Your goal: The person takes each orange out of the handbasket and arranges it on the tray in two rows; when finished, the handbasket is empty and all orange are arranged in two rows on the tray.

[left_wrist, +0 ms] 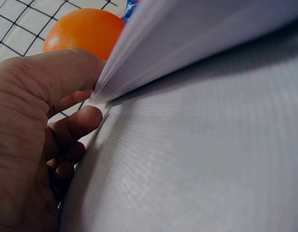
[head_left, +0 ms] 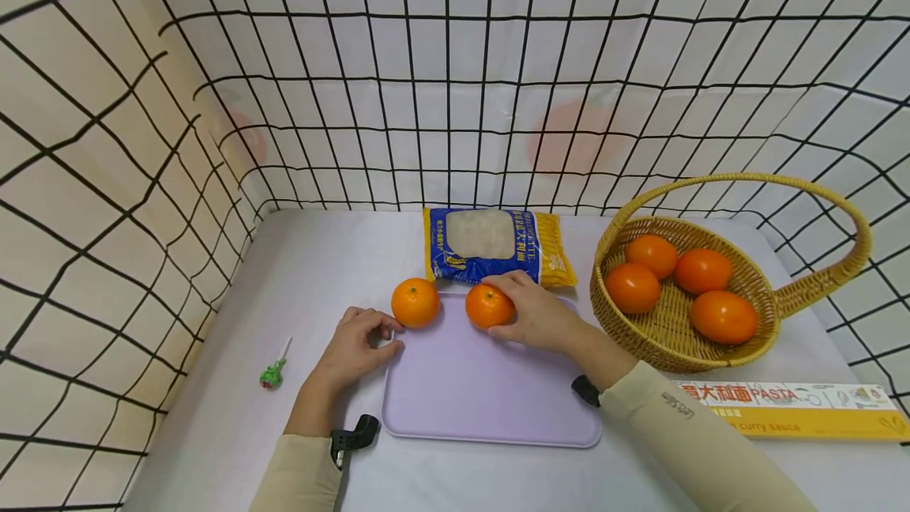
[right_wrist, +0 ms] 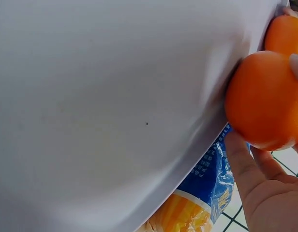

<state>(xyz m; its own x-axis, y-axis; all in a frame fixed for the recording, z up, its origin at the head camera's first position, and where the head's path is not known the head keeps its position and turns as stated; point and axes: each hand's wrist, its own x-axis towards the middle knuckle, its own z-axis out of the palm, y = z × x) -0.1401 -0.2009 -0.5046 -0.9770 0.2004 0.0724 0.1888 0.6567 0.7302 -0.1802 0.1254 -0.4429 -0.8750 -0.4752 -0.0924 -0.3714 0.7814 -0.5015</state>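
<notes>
My right hand grips an orange over the far part of a lilac tray, thumb and fingers around its sides. In the right wrist view, this orange is large between the fingers. A second orange sits at the tray's far left corner. Beside it, my left hand rests at the tray's left edge with loosely bent fingers. The left wrist view shows the digit tips right at the tray rim, with the second orange behind them.
A blue and yellow pasta bag lies behind the tray. On the right stands a wicker basket with several orange-red fruits, near a pasta box. A green lollipop lies at left. Black wire mesh surrounds the table's back and sides.
</notes>
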